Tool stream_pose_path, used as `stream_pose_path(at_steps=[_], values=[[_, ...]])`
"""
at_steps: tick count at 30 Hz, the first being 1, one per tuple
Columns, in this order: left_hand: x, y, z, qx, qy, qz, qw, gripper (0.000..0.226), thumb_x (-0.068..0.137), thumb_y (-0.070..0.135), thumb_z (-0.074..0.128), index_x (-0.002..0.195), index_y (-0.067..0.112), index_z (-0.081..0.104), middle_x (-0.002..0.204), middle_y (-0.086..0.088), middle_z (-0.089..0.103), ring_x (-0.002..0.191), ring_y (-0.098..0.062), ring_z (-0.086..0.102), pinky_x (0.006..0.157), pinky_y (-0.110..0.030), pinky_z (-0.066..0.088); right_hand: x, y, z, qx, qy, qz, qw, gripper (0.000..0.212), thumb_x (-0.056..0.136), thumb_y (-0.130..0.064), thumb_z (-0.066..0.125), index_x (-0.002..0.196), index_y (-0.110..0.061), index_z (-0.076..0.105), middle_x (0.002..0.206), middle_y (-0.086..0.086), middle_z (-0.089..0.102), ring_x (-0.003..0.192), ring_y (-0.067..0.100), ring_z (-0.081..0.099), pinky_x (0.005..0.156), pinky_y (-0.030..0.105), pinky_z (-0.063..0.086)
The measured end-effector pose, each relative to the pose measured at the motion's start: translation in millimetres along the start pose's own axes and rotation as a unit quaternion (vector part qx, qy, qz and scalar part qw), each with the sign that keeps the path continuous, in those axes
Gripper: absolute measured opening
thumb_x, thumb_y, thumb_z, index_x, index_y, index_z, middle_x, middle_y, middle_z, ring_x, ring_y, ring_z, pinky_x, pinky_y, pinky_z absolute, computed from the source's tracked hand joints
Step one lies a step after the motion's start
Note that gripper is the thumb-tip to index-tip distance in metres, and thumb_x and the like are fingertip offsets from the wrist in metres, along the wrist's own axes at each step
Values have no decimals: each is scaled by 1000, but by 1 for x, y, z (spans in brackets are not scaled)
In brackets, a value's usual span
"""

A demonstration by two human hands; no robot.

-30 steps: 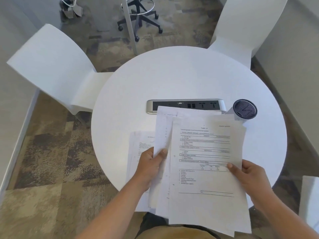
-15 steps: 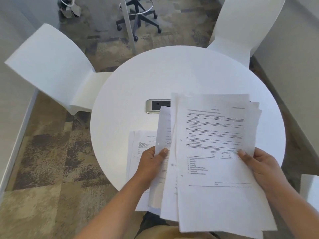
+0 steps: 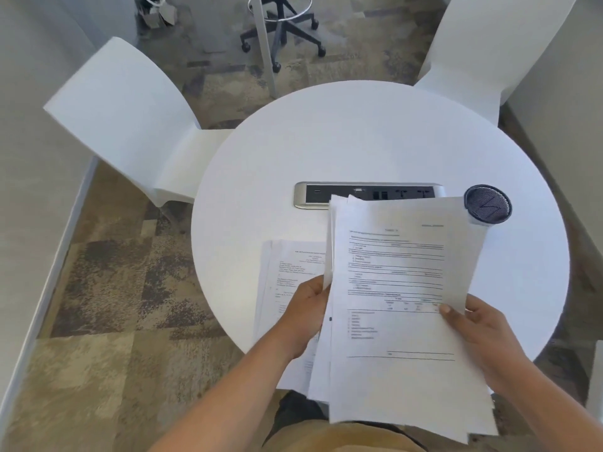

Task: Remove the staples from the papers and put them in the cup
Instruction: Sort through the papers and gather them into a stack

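Patterned carpet surrounds a round white table (image 3: 375, 135) with two white chairs drawn up to it. Left hand (image 3: 305, 316): grip closed on the left edge of a loose bundle of papers (image 3: 396, 308), thumb on top and fingers hidden underneath. Right hand (image 3: 481, 334): grip closed on the right edge of the same bundle, thumb pressed on the printed top sheet, fingers behind. The bundle is raised above the near part of the table and tilted toward the camera; several sheet edges fan out at its left side. No staple can be made out at this resolution. A second stack of printed sheets (image 3: 287, 272) lies flat on the table beside and partly under the left hand. A cup (image 3: 487, 205) stands upright on the table just past the top right corner of the held bundle. A silver power strip (image 3: 313, 194) is set into the table centre, partly covered by the sheet tops.
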State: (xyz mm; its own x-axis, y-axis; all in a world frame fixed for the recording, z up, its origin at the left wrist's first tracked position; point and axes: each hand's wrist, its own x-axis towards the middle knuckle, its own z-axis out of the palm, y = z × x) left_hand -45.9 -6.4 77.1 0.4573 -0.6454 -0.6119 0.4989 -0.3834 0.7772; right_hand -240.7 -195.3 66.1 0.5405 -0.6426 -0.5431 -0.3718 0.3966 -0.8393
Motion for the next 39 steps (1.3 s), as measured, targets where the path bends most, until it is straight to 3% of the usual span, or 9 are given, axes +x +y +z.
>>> stream_pose_path(at_steps=[5,9,14,16,19,24,30,35,39], values=[[12,-21,-22,88,149,18,985,45,92,65,51,100,26,72,95,3,78,84,-12,74,78,-30,58,1,5,-10,20,30,9,999,36,71,-27,74,104,-11,72,100,15,76,86,36,73,81,55,57],[21,-55,-54,296,321,-14,900,53,86,56,65,127,22,58,117,9,63,107,-13,62,88,-31,50,-4,9,-20,31,32,2,999,31,76,-22,71,104,-8,70,100,13,76,83,28,74,77,46,57],[25,-69,-72,454,344,-135,811,79,71,67,73,122,14,46,125,-7,49,116,-27,52,97,-37,45,-17,18,-24,55,69,17,996,21,81,-18,71,100,-10,72,110,22,71,82,25,74,76,48,55],[28,-69,-74,475,333,-148,801,86,67,70,75,124,14,43,127,-8,46,120,-27,48,97,-37,43,-20,24,-28,44,64,28,997,49,60,-40,85,99,-12,73,104,17,74,79,23,74,76,47,55],[32,-74,-76,462,328,-134,813,85,65,63,81,124,15,44,127,-6,45,119,-26,48,93,-37,47,-20,35,-36,40,72,39,996,86,26,-59,91,98,-14,74,93,9,77,80,26,74,77,47,56],[36,-76,-76,344,349,-105,866,77,63,41,92,117,13,45,121,-8,46,111,-29,54,89,-41,53,-27,25,-34,57,69,32,995,45,61,-32,80,100,-11,72,108,21,72,89,33,72,77,49,56],[45,-72,-80,348,328,-112,871,66,60,37,94,103,14,50,106,-2,59,93,-24,60,84,-42,54,-30,23,-37,45,98,26,994,81,40,-49,87,110,-11,70,106,16,74,98,41,70,94,65,45],[52,-64,-90,411,306,-126,849,59,56,46,92,99,25,58,99,6,63,98,-20,60,87,-39,51,-32,23,-40,39,112,18,993,66,54,-39,81,112,-9,69,109,17,73,101,41,69,91,67,46],[51,-72,-100,302,316,-86,895,50,65,16,91,84,19,45,97,-3,59,73,-17,52,62,-31,46,-31,24,-43,48,123,15,991,41,74,-23,70,111,-6,68,112,21,71,97,39,69,80,58,53]])
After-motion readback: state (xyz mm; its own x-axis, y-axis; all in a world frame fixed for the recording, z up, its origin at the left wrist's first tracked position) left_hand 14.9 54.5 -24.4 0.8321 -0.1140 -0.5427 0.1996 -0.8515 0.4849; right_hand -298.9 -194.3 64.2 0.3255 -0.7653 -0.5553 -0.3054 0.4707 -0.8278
